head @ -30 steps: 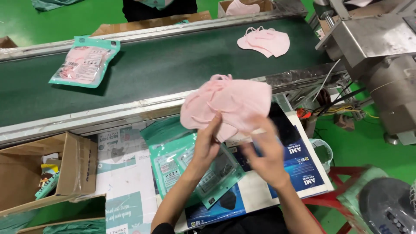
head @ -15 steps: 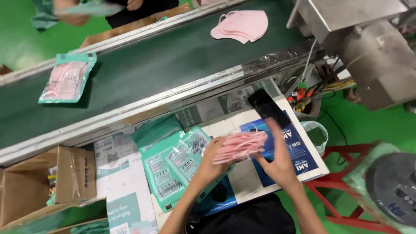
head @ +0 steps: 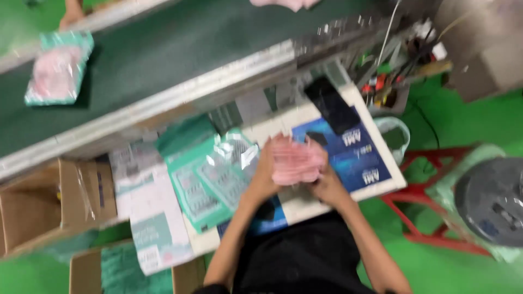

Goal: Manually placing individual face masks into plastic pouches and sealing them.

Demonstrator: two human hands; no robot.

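Our 2 hands have pulled in closer to our body since half a second ago, and the pink stack is squeezed tighter now. The picture is blurry, so small things are hard to see.

Our left hand (head: pixel 265 173) and our right hand (head: pixel 325 185) both hold the stack of pink masks (head: pixel 297 162), 1 hand on each side, fingers curled around it. The stack is above the white work table (head: pixel 305 204), just in front of us.

Beside our left hand lie teal and clear bags (head: pixel 210 177), spread flat on the table. We cannot tell what is in them. A dark phone (head: pixel 332 104) lies on the far part of the table, near a blue sheet (head: pixel 354 158).

On the left is an open cardboard box (head: pixel 38 207). What is inside is too blurry to tell. Another box (head: pixel 128 272) sits low down with green stuff in it.

Past the table runs a dark green belt (head: pixel 180 43). A filled teal bag with pink masks (head: pixel 57 68) rides on it at the left. More pink masks (head: pixel 286 3) lie at the top edge.

The floor (head: pixel 452 272) is bright green. A red stand (head: pixel 430 201) and a grey round thing (head: pixel 493 198) are on our right.
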